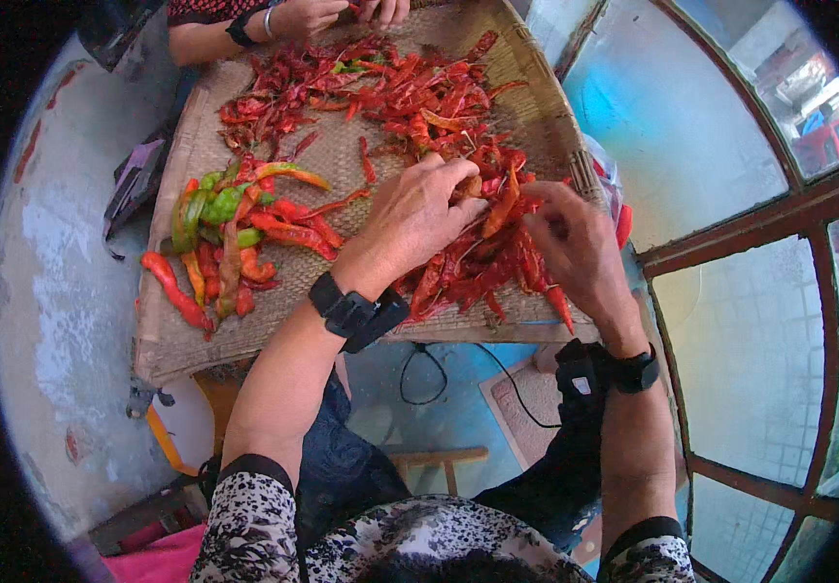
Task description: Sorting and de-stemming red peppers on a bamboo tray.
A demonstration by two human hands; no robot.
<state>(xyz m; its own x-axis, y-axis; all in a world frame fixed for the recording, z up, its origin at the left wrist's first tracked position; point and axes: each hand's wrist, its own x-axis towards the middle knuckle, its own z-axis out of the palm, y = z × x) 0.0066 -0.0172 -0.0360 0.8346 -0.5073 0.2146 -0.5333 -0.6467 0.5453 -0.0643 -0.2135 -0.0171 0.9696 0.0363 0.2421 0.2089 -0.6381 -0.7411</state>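
Observation:
A large pile of dried red chili peppers point(448, 97) covers the far and right parts of a woven tray point(337, 160). Over its near right portion, my left hand point(410, 219) is closed, thumb and forefinger pinching a brownish chili pepper point(470, 188). Opposite it, my right hand point(582, 251) has curled fingers; whatever is at its fingertips is hidden. Between the two hands an orange-red chili pepper point(503, 204) stands out from the pile. To the left lies a separate heap of plumper green, orange and red peppers point(230, 219).
Another person's hands point(312, 17) work at the tray's far edge. Framed glass panes point(677, 126) run along the right, and a worn wall point(60, 291) stands on the left. Below the tray are a black cable point(424, 374) and a wooden stool point(439, 457).

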